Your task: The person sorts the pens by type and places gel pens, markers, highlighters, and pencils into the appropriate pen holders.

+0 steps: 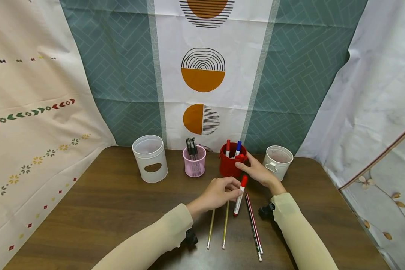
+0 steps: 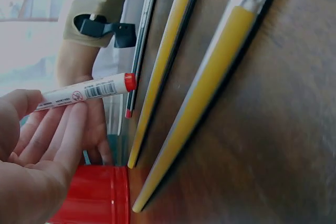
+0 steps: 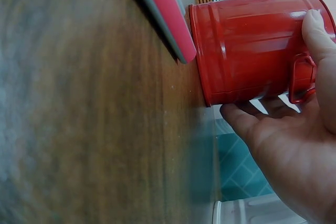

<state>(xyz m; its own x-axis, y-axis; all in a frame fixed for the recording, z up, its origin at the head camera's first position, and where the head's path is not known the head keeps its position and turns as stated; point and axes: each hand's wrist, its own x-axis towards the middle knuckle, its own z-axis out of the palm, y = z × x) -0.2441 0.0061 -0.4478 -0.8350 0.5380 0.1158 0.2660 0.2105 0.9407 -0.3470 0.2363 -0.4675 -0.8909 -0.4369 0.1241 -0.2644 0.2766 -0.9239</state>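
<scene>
Between thumb and fingers, my left hand (image 1: 219, 193) pinches a white marker with a red cap (image 1: 240, 197), tilted with the cap end up. The marker's printed barrel (image 2: 86, 92) shows in the left wrist view. My right hand (image 1: 260, 171) holds the side of a red metal bucket (image 3: 247, 51), thumb in front and fingers round behind, near its small side handle (image 3: 303, 78). Inside that bucket stand a red-capped marker (image 1: 227, 147) and a blue-capped marker (image 1: 238, 147). What else lies inside it is partly hidden.
Two yellow pencils (image 1: 225, 228) and two dark striped pencils (image 1: 253, 225) lie before the hands. Left of the red bucket stand a pink mesh cup (image 1: 194, 168) with several black pens (image 1: 191, 148) and a white bucket (image 1: 150, 159). A smaller white bucket (image 1: 279, 161) stands at right.
</scene>
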